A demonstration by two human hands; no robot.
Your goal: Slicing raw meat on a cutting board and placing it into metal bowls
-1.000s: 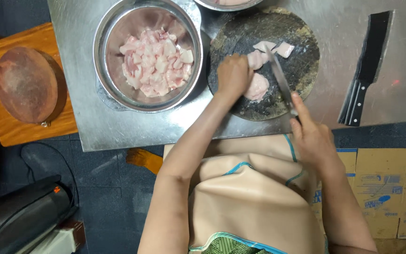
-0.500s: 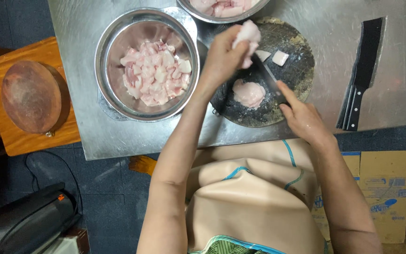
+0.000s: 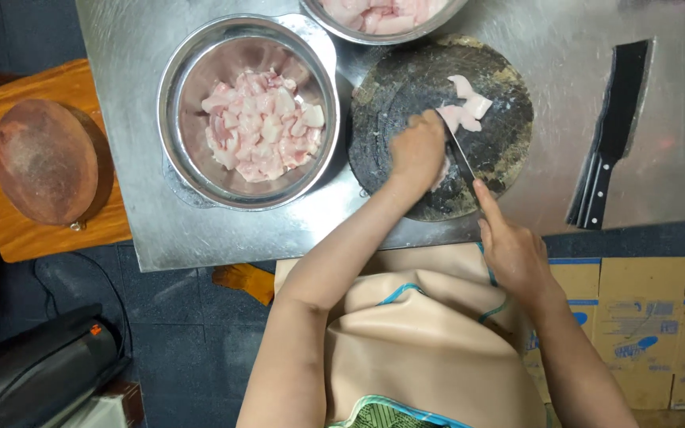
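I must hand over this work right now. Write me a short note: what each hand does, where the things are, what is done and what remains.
Left hand: presses a piece of pale raw meat on the round dark chopping board.
Right hand: grips a slim knife, blade at the meat beside the left fingers.
Things: cut pieces lie at the board's far side. The steel bowl of cut meat cubes stands left of the board; a second steel bowl with larger meat is at the top edge. A black cleaver lies to the right, untouched.
Done: many cubes in the bowl.
Left: the piece under the hand; larger meat in the second bowl.

Beige apron (image 3: 430,349) with teal trim, bare arms.
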